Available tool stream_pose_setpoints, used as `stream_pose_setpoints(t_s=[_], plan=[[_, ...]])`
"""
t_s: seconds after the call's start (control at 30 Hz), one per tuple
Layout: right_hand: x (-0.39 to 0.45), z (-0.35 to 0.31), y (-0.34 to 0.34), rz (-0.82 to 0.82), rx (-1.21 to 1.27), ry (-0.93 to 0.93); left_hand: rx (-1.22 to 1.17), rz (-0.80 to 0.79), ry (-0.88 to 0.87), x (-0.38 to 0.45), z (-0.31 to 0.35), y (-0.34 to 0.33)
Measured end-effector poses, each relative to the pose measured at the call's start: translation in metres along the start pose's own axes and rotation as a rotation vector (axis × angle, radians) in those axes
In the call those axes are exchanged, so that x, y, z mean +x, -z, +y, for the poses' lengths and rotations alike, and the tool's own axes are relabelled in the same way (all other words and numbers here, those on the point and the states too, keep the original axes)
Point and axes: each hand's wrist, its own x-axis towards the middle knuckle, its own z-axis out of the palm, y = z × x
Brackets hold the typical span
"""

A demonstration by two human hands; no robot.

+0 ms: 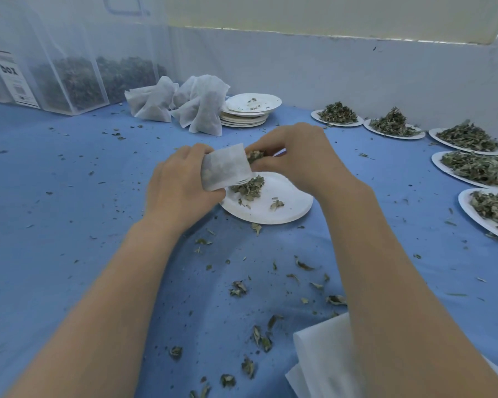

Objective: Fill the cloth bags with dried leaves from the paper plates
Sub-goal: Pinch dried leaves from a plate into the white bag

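Left hand [181, 182] holds a cloth bag [226, 166]; right hand [296, 158] pinches dried leaves [255, 155] above a paper plate [288, 208], filled bags [184, 104] and leaf-laden plates [472, 168] on the counter [69, 196] around.

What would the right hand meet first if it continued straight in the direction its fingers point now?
Probably the open mouth of the cloth bag that the left hand holds; the right hand already pinches dried leaves right at it.

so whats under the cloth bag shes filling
Under the cloth bag sits a paper plate with a small leaf pile. The bag and left hand cover the plate's left edge.
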Motion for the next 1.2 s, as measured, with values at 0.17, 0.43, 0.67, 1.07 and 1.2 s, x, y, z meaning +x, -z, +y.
stream_pose_setpoints(t_s=[0.17, 0.43, 0.67, 1.07, 1.2], plan=[[-0.002, -0.010, -0.007, -0.035, -0.006, 0.054, -0.130, 0.031, -0.032, -0.002, 0.008, -0.003], [-0.004, -0.007, -0.001, -0.237, 0.369, 0.050, -0.189, 0.047, 0.000, -0.001, 0.006, -0.002], [0.002, -0.013, -0.014, -0.045, 0.206, 0.013, -0.168, 0.027, -0.038, -0.002, 0.009, 0.000], [-0.002, -0.014, -0.011, -0.203, 0.382, 0.003, -0.054, 0.052, -0.033, -0.001, 0.011, 0.006], [0.002, 0.000, -0.018, 0.057, 0.269, -0.110, 0.031, 0.055, -0.021, 0.001, 0.006, 0.004]])
